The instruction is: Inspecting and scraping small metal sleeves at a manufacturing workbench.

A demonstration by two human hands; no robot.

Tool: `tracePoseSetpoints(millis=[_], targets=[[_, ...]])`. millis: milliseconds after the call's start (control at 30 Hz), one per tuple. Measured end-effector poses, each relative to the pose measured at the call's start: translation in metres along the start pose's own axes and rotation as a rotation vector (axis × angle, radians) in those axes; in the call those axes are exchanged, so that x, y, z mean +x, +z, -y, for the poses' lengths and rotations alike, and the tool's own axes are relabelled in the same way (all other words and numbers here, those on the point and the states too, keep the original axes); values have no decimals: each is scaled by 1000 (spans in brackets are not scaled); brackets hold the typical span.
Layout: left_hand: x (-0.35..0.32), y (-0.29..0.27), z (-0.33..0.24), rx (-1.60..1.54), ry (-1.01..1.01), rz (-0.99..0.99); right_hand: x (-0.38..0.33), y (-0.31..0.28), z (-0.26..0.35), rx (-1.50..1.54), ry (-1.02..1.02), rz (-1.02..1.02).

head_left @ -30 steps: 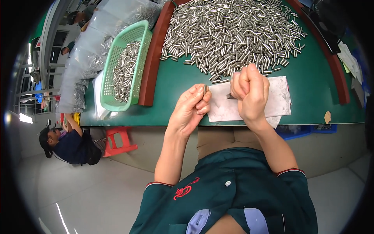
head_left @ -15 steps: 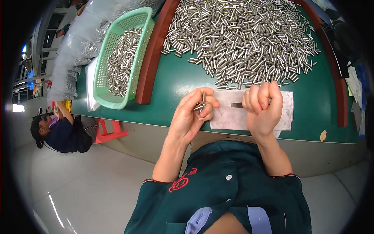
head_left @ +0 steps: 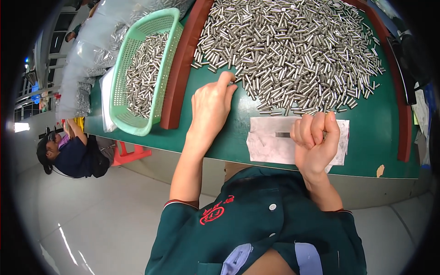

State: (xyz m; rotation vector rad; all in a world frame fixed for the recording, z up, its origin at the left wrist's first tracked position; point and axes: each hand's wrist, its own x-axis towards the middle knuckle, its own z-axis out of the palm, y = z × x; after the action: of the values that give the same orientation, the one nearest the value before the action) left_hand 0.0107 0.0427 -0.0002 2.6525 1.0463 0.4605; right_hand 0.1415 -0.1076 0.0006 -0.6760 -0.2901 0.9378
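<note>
My left hand (head_left: 211, 103) reaches palm down to the near left edge of a heap of short, shiny metal pins (head_left: 293, 59). Its fingers are curled, with thumb and forefinger close together beside the pins; what lies in them is hidden. In a closed fist, my right hand (head_left: 316, 140) grips a flat, dark metal blade (head_left: 283, 134), whose end sticks out to the left. That fist is over a smudged, pale pinkish sheet (head_left: 270, 149) in front of the heap.
A light green perforated basket (head_left: 120, 98) of similar pins stands left of a dark red rail (head_left: 176, 91). Another red rail (head_left: 404, 123) borders the green table (head_left: 366, 137) at right. Clear bags (head_left: 75, 78) line the far left. A co-worker (head_left: 75, 156) is near a red stool (head_left: 130, 153).
My left hand has moved forward and left to the heap and turned palm down; the pins seen in its fingers before are now out of sight. My right fist keeps its grip.
</note>
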Motion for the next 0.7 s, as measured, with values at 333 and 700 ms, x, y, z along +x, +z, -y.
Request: tracePoseSetpoints(millis=[333,700], targets=[[-17,-5,1,-74,-108,-102,1,-2,-1,21,3,-10],[-17,-7,-6,-169,-149,-21,1,-2,0,24,7,-20]])
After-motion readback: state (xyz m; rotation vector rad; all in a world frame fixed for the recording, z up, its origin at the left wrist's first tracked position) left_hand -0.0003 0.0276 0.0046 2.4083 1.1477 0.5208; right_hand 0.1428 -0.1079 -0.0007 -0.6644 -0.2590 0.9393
